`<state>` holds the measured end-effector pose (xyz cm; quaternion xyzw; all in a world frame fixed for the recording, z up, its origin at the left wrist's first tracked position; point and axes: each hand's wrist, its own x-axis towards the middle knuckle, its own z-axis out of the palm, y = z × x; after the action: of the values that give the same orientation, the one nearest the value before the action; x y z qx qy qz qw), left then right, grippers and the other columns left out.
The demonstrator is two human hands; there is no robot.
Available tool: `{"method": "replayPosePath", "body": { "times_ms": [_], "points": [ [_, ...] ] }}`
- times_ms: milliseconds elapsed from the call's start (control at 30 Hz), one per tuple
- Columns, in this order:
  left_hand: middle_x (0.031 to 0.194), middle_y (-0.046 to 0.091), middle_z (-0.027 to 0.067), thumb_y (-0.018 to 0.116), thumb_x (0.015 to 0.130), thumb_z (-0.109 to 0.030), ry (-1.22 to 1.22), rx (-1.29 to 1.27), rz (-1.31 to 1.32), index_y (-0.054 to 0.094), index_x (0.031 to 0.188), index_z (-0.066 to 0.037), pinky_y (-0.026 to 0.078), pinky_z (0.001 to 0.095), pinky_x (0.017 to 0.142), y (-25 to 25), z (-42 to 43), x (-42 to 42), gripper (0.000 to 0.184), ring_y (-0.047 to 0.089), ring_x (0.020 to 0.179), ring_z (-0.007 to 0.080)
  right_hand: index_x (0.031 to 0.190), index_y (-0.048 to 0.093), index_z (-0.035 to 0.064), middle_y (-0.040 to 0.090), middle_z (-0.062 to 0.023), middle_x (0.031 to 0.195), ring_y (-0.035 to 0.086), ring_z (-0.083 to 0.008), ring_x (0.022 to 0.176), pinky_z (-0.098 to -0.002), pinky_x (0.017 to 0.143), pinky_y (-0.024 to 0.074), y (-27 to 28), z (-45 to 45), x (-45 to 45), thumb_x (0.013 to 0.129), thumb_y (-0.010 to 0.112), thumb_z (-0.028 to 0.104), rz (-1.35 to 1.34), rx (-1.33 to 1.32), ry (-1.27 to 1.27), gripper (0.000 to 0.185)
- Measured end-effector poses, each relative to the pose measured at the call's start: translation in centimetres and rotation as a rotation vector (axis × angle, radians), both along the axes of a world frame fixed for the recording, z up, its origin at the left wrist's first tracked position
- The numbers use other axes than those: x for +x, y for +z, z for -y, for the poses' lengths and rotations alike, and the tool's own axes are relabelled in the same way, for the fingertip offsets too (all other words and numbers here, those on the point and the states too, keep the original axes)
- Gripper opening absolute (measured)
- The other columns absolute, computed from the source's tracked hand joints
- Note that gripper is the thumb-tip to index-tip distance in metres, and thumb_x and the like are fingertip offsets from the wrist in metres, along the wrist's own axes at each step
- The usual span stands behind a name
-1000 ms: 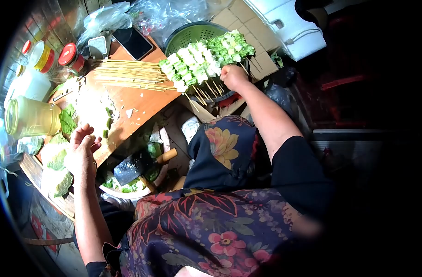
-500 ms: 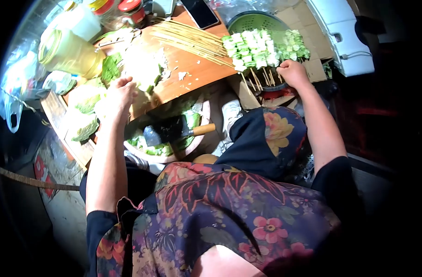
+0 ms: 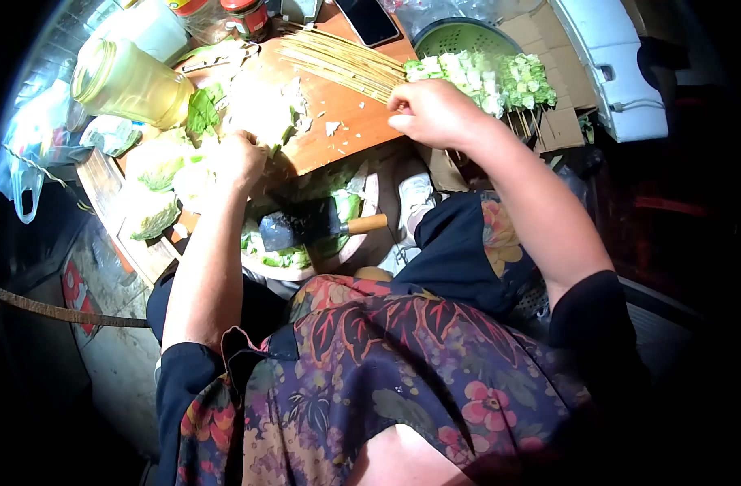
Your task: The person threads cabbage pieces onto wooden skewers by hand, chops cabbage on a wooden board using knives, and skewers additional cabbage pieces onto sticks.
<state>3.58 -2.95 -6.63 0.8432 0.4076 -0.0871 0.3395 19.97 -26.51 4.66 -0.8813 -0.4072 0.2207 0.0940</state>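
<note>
My left hand (image 3: 242,160) is closed over the bright pile of cut cabbage (image 3: 261,101) on the orange board (image 3: 358,134); what its fingers hold is too small to make out. My right hand (image 3: 435,112) is by the board's right edge, fingers curled near the ends of the bare wooden skewers (image 3: 338,61); whether it pinches anything is unclear. Just beyond it, skewered cabbage pieces (image 3: 528,81) lie across the green colander (image 3: 467,34), partly hidden by this hand. Cabbage chunks (image 3: 153,215) sit left of my left hand.
A cleaver (image 3: 293,227) with a wooden handle lies over a basin (image 3: 370,198) of greens below the board. A jar of yellowish liquid (image 3: 131,85), a red-lidded jar (image 3: 245,16) and a phone (image 3: 369,20) stand or lie behind. A white foam box (image 3: 609,73) is at right.
My right hand has moved left from the skewered cabbage to the bare skewers' ends. My left hand has come a little lower over the cut cabbage. The whole view has also shifted.
</note>
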Motion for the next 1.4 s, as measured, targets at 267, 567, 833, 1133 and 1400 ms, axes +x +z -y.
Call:
{"method": "replayPosePath", "body": {
  "times_ms": [267, 567, 833, 1133, 1400],
  "points": [
    [0.073, 0.065, 0.0152, 0.065, 0.079, -0.015, 0.074, -0.037, 0.124, 0.061, 0.086, -0.001, 0.052, 0.0344, 0.068, -1.2, 0.4, -0.6, 0.016, 0.065, 0.069, 0.0246, 0.097, 0.068, 0.0093, 0.067, -0.0137, 0.101, 0.065, -0.0309, 0.091, -0.0395, 0.081, 0.0510, -8.2, -3.0, 2.1, 0.081, 0.063, 0.021, 0.081, -0.065, -0.125, 0.021],
    [0.066, 0.062, 0.0082, 0.063, 0.083, -0.014, 0.153, -0.336, 0.093, 0.059, 0.090, 0.001, 0.050, 0.0314, 0.059, -1.9, 0.0, -1.9, 0.017, 0.060, 0.059, 0.0188, 0.094, 0.071, 0.0088, 0.068, -0.0156, 0.099, 0.066, -0.0302, 0.095, -0.0380, 0.083, 0.0518, -9.8, -5.3, 3.1, 0.081, 0.055, 0.012, 0.241, -0.255, -0.079, 0.021],
    [0.086, 0.064, 0.0078, 0.063, 0.084, -0.003, 0.567, -0.886, 0.693, 0.056, 0.108, -0.002, 0.055, 0.0277, 0.065, 2.1, -1.3, -2.4, 0.024, 0.064, 0.070, 0.0166, 0.073, 0.060, 0.0059, 0.063, -0.0111, 0.068, 0.063, -0.0191, 0.062, -0.0338, 0.057, 0.0493, -2.5, -6.3, -1.2, 0.076, 0.061, 0.020, -0.301, 0.049, -0.222, 0.014],
    [0.084, 0.065, 0.0120, 0.059, 0.077, 0.005, 0.779, -1.036, 0.840, 0.060, 0.090, 0.001, 0.059, 0.0289, 0.070, 3.7, -2.8, -2.6, 0.014, 0.067, 0.078, 0.0211, 0.072, 0.051, 0.0045, 0.050, -0.0040, 0.058, 0.046, -0.0095, 0.055, -0.0277, 0.054, 0.0413, -1.3, -3.9, -7.3, 0.074, 0.060, 0.013, -0.411, 0.404, 0.020, 0.012],
    [0.085, 0.063, 0.0109, 0.061, 0.080, 0.001, 0.731, -0.968, 0.854, 0.055, 0.102, 0.001, 0.058, 0.0302, 0.072, 3.9, -2.7, -2.6, 0.023, 0.067, 0.078, 0.0212, 0.072, 0.052, 0.0042, 0.050, -0.0023, 0.058, 0.046, -0.0079, 0.056, -0.0265, 0.054, 0.0421, -1.8, -4.5, -7.7, 0.074, 0.061, 0.014, -0.466, 0.430, -0.017, 0.013]
  ]
}}
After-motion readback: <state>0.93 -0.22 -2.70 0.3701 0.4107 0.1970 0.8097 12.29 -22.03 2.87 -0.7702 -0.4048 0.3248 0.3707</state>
